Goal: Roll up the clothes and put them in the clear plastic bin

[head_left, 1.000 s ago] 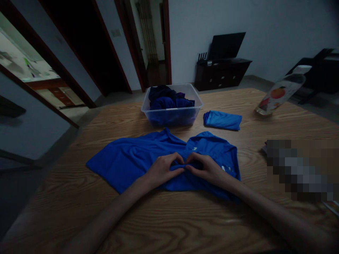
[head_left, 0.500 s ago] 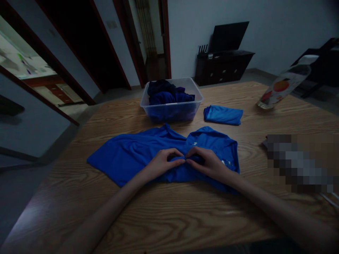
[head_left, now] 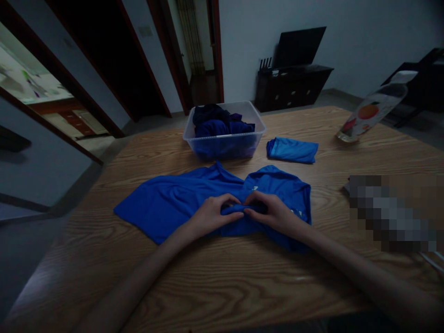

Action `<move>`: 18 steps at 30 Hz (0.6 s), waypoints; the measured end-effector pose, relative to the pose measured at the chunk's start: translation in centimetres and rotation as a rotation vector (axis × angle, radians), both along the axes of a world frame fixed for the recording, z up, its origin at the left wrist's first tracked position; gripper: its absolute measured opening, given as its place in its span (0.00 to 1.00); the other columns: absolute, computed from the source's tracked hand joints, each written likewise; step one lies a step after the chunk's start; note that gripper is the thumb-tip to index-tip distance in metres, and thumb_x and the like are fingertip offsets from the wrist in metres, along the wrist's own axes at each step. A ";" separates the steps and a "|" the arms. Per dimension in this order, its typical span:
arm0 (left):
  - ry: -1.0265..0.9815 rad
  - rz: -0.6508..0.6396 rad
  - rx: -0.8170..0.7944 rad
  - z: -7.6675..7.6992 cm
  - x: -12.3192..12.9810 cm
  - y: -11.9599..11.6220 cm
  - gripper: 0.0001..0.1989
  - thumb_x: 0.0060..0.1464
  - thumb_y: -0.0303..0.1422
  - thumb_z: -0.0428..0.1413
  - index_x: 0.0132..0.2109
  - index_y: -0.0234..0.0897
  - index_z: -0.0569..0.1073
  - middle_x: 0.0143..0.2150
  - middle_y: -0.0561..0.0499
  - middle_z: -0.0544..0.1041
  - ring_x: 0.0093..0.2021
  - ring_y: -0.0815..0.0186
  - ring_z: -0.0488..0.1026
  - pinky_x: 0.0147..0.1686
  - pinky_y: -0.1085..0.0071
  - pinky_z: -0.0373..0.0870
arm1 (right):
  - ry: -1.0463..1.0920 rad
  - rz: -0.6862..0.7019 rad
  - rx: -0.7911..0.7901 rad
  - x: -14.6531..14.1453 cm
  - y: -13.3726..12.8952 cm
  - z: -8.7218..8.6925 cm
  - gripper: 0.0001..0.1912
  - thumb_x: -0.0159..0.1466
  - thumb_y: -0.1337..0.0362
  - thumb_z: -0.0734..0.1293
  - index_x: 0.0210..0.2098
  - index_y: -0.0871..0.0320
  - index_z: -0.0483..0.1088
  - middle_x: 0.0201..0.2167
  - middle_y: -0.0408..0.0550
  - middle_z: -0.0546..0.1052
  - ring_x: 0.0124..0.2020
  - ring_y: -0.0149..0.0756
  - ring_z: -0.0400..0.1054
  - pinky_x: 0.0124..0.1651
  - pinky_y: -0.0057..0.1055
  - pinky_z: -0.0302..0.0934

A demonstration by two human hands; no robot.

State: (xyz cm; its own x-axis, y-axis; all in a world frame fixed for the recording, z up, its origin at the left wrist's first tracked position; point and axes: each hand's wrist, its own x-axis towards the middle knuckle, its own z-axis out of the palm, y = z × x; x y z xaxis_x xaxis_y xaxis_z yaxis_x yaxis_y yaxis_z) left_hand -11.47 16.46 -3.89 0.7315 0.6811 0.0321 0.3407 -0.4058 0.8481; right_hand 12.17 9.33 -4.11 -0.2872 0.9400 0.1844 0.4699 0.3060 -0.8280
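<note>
A blue garment [head_left: 166,199] of thin cloth, with small white print on its right part, lies spread across the wooden table [head_left: 222,282]; its exact kind is unclear. Over its middle, my left hand [head_left: 215,212] and my right hand [head_left: 272,210] meet fingertip to fingertip. Both pinch a rolled or bunched strip of the cloth between thumb and fingers. The garment's left part lies flat with loose wrinkles, and its right part is folded over near my right wrist.
Behind the garment stands a clear plastic bin [head_left: 258,134] holding dark blue clothes [head_left: 218,125]. A folded lighter blue cloth [head_left: 294,150] lies right of it. Farther right is a bottle [head_left: 376,111] with fruit print. A blurred-out object [head_left: 391,212] sits at the right, with a white cable.
The pinched strip of blue cloth shows a little more plainly as a roll between my hands. The near edge of the garment has drawn slightly inward. Everything else stays put.
</note>
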 end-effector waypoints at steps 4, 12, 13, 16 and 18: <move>-0.008 -0.059 -0.135 -0.3 0.0 0.4 0.20 0.64 0.48 0.59 0.50 0.37 0.81 0.48 0.49 0.83 0.49 0.59 0.79 0.49 0.69 0.71 | -0.028 -0.001 0.105 0.0 -0.1 -0.2 0.06 0.69 0.63 0.69 0.44 0.57 0.73 0.41 0.47 0.79 0.40 0.37 0.74 0.43 0.29 0.66; -0.034 -0.055 -0.088 0.2 0.1 0.3 0.16 0.65 0.44 0.59 0.49 0.37 0.82 0.46 0.51 0.84 0.46 0.60 0.79 0.46 0.71 0.71 | -0.057 -0.011 0.155 -0.1 -0.3 -0.3 0.08 0.70 0.60 0.69 0.46 0.56 0.72 0.43 0.49 0.79 0.43 0.38 0.74 0.45 0.31 0.66; -0.028 -0.052 -0.042 0.3 0.0 0.2 0.15 0.65 0.43 0.59 0.49 0.38 0.82 0.47 0.51 0.84 0.46 0.60 0.80 0.46 0.71 0.71 | -0.054 -0.017 0.120 -0.1 -0.3 -0.2 0.09 0.71 0.58 0.69 0.47 0.56 0.71 0.43 0.49 0.79 0.42 0.38 0.74 0.44 0.31 0.66; 0.012 -0.047 0.128 0.3 -0.2 -0.1 0.14 0.66 0.42 0.59 0.52 0.41 0.82 0.49 0.51 0.84 0.47 0.60 0.81 0.46 0.70 0.71 | -0.025 -0.011 0.033 -0.3 -0.2 0.1 0.12 0.72 0.55 0.67 0.49 0.56 0.72 0.44 0.48 0.79 0.43 0.37 0.74 0.45 0.30 0.66; 0.036 -0.042 0.257 0.3 -0.4 -0.2 0.14 0.66 0.41 0.60 0.53 0.41 0.81 0.50 0.50 0.84 0.49 0.59 0.81 0.48 0.69 0.71 | 0.004 -0.003 0.015 -0.3 -0.1 0.1 0.12 0.72 0.55 0.67 0.48 0.56 0.73 0.43 0.47 0.79 0.43 0.37 0.75 0.44 0.30 0.66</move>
